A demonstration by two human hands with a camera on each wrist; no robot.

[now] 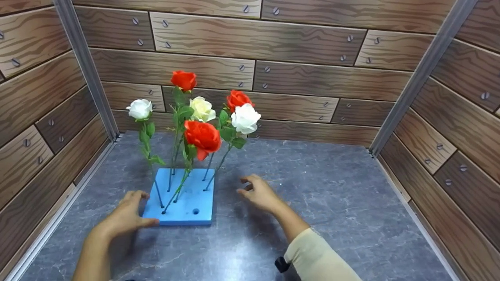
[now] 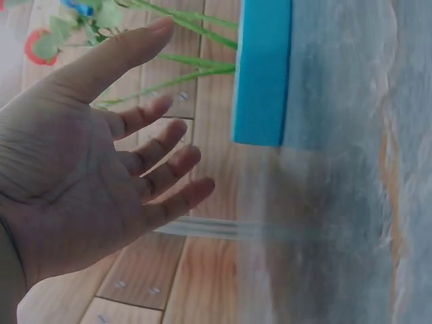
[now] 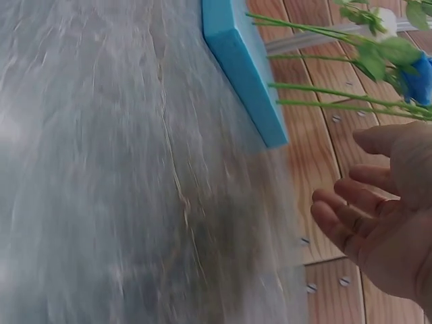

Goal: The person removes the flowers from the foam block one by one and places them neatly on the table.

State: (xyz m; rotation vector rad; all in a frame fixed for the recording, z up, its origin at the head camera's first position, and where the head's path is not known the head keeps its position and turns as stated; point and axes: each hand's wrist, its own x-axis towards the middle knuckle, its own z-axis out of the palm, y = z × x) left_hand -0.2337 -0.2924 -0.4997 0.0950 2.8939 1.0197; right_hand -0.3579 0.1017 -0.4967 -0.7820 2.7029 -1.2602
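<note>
A light blue square block point(image 1: 191, 203) lies flat with several long-stemmed roses standing in its holes. Three blooms are red point(image 1: 202, 136), two are white point(image 1: 245, 118) and one is pale yellow point(image 1: 202, 109). One hole point(image 1: 195, 211) near the front right corner holds no stem. My left hand point(image 1: 124, 216) is at the block's left side, fingers spread, its thumb tip overlapping the front left corner in the head view. My right hand point(image 1: 259, 194) hovers to the right of the block, apart from it, fingers loosely bent and holding nothing. A blue bloom point(image 3: 417, 79) shows in the right wrist view.
A grey marbled tabletop point(image 1: 312, 218) spreads under everything. Wood-patterned panels point(image 1: 250, 43) enclose it at the back and both sides, with grey metal strips point(image 1: 422, 74) along the corners. A small black object point(image 1: 282, 264) sits by the right sleeve.
</note>
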